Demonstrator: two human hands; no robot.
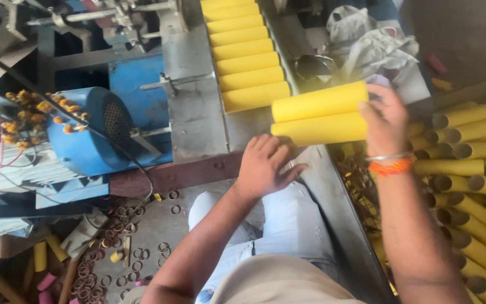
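My right hand (386, 121) grips ends of two yellow tubes (319, 112), stacked, lying crosswise over metal chute (198, 112). My left hand (262, 166) flat, fingers spread, just below tubes' left ends. Row of yellow tubes (243, 50) fills chute above. Blue motor (94, 132) left. Tube pile (473, 169) right. Cardboard rings (119, 247) on floor.

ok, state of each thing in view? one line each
right hand: gripping the ends of two yellow tubes, held level
left hand: open, flat on the metal chute, holding nothing
tube row: lying side by side in chute
tube pile: loose heap at right
cut rings: scattered on floor
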